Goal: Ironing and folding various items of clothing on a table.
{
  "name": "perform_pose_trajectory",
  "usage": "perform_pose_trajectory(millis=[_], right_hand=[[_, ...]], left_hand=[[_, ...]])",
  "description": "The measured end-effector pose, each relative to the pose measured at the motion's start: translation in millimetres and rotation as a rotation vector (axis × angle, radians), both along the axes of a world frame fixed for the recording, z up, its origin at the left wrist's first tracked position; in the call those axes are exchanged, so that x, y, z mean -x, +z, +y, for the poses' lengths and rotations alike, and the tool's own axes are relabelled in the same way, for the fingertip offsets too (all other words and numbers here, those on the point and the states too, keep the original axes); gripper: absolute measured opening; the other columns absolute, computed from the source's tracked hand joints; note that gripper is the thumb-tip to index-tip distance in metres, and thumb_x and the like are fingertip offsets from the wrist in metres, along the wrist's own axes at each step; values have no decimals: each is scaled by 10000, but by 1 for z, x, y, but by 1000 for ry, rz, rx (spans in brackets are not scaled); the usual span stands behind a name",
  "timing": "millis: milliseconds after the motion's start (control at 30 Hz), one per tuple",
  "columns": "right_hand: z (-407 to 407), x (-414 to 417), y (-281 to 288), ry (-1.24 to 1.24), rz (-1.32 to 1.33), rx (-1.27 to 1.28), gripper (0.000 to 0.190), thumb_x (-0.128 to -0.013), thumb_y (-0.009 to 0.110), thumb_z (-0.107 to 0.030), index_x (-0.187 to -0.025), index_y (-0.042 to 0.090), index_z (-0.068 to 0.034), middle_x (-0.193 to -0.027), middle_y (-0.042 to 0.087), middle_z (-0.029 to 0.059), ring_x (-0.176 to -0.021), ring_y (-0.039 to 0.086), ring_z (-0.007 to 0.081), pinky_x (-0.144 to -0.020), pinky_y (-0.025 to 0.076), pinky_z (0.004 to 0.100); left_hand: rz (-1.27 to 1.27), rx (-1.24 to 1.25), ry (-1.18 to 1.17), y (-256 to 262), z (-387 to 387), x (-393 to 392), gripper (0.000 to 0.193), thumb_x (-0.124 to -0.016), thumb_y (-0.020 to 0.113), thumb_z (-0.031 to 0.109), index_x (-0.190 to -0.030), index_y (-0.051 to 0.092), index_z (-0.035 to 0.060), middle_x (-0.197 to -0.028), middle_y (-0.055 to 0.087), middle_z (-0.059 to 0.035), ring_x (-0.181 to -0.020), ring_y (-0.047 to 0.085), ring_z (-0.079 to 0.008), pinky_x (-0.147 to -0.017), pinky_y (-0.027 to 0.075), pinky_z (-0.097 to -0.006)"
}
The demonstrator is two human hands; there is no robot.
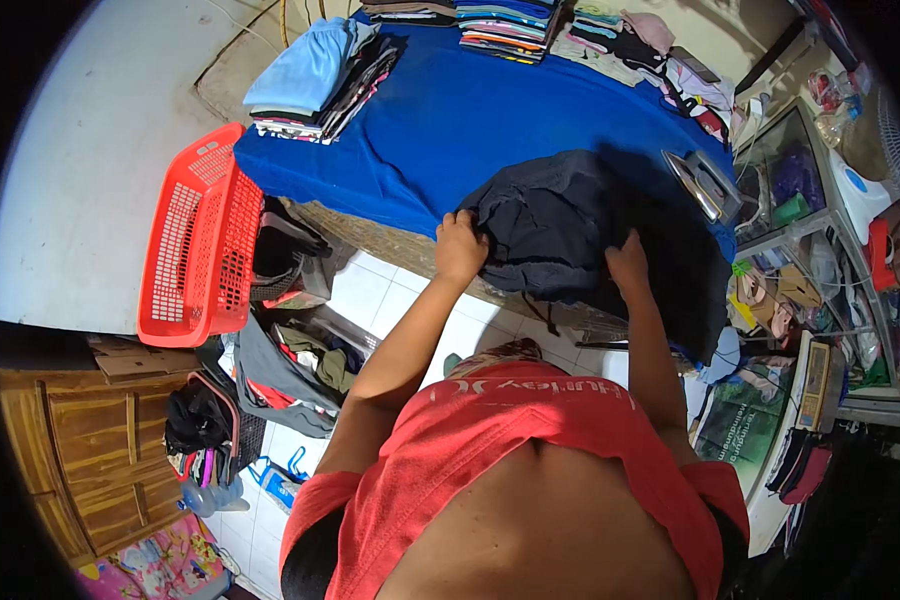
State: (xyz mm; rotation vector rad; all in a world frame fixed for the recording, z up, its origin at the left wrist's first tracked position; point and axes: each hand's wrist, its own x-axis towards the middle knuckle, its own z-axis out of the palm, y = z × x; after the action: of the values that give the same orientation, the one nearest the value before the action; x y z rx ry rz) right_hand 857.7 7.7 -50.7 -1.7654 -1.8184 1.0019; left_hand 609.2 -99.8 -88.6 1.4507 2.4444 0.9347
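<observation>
A dark, crumpled cloth garment (544, 217) lies over the near edge of a blue-covered table (435, 135), a drawstring hanging from its lower edge. My left hand (462, 246) grips the garment's left side, fingers curled over the fabric. At its right side, my right hand (628, 262) pinches the cloth between thumb and fingers. Beyond that hand, black fabric (679, 277) covers the table's right end. A clothes iron (701, 184) rests near the right edge, apart from both hands.
Folded clothes (307, 75) stand at the table's back left, with another stack (506, 30) at the back. Loose clothes (630, 45) lie back right. A red plastic basket (187, 247) adjoins the left edge. Below it are containers of clothes (307, 360). A glass cabinet (787, 180) stands right.
</observation>
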Motion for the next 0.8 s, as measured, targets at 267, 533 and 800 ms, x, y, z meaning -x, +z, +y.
perform_pose_trajectory(millis=[267,533,800], right_hand=[[5,-1,27,-54,-95,61,460,-898,542,-276,-1239,491,29,-1146,593,202,-1003,574,386,-884,439,399],[-36,3,65,-101,374,-177,375,-907,543,-258,-1150,558,27,-1056,624,147,-901,581,253,-842,433,322],[-86,29,139,31,929,-160,269,-886,567,-145,-1116,587,-6,-965,623,65,-836,527,124,-795,404,236]], left_hand=[[-249,189,11,10,5,10,332,-777,640,218,-1009,525,11,-1023,583,-215,-916,564,-423,-806,467,-445],[-279,81,80,-4,-27,26,306,-788,621,198,-998,510,5,-928,617,-205,-846,600,-393,-767,476,-430],[-416,38,77,-14,-31,22,270,-798,594,189,-1008,497,49,-898,624,-189,-816,606,-391,-765,475,-424]])
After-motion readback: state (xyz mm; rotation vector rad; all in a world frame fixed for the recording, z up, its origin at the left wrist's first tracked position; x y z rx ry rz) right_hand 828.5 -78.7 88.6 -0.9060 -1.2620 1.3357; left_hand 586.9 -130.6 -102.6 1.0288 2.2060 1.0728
